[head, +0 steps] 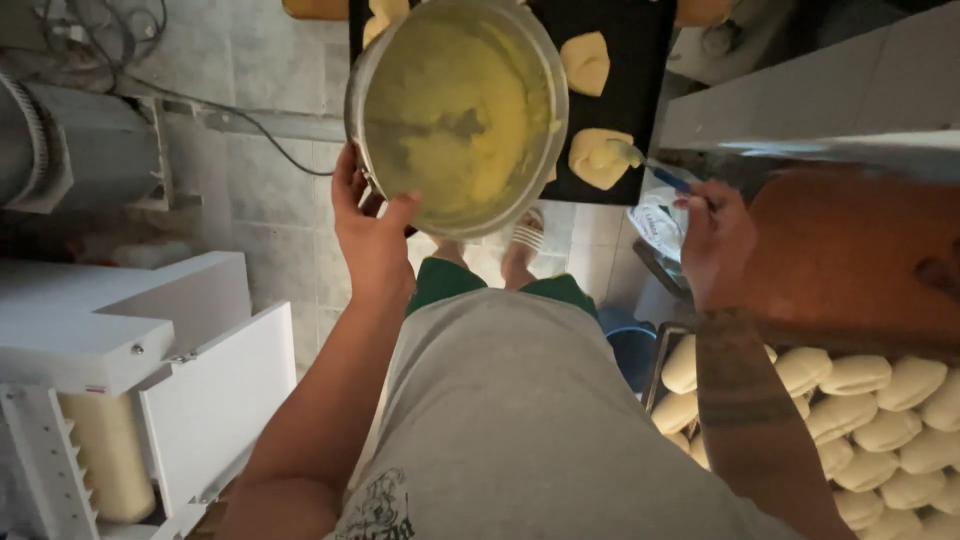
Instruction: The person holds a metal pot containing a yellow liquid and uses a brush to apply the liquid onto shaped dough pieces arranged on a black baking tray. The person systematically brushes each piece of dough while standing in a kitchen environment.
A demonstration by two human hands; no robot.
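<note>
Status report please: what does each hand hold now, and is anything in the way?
Left hand grips metal bowl of yellow cream. Right hand holds spoon, tip on dough piece on black tray. Nothing between them.

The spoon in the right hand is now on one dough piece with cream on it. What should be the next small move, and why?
Probably spread that dab and lift the spoon toward the next bare dough piece on the black tray. The right hand holds the spoon tip on a dough piece that already carries yellow cream, while the left hand holds the metal bowl of cream close by.
</note>
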